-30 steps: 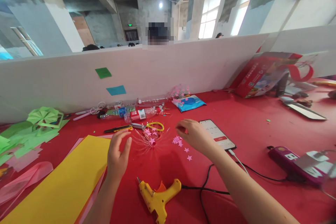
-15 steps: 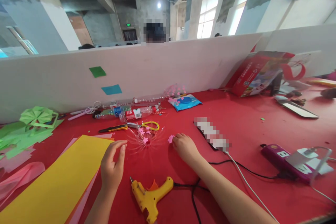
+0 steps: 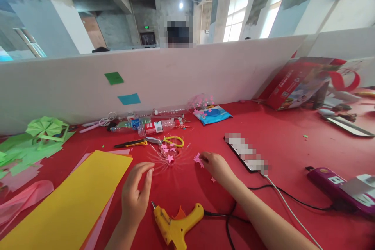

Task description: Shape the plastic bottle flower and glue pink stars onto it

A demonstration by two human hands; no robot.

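Note:
My left hand (image 3: 136,187) is raised over the table beside a clear cut-bottle piece (image 3: 170,166) whose thin strips spread outward. Its thumb and index fingertips come together at the strip ends; what is between them is too small to tell. Several pink stars (image 3: 170,159) sit on the clear piece. My right hand (image 3: 216,166) has its fingers bent and pressed together at a small pile of pink stars (image 3: 198,158); its fingertips are partly hidden. One loose pink star (image 3: 213,180) lies below that hand. Between my forearms rests a yellow glue gun (image 3: 177,226).
Yellow scissors (image 3: 174,140), a utility knife (image 3: 130,144) and plastic bottles (image 3: 154,127) lie farther back. Yellow paper (image 3: 67,203) is at left. A phone (image 3: 246,154), its cable and a purple power strip (image 3: 336,185) are at right, before a white partition (image 3: 175,74).
The view has turned slightly left, so things sit farther right. My right fingers have drawn back a little from the star pile, showing more stars. My left hand keeps its pose.

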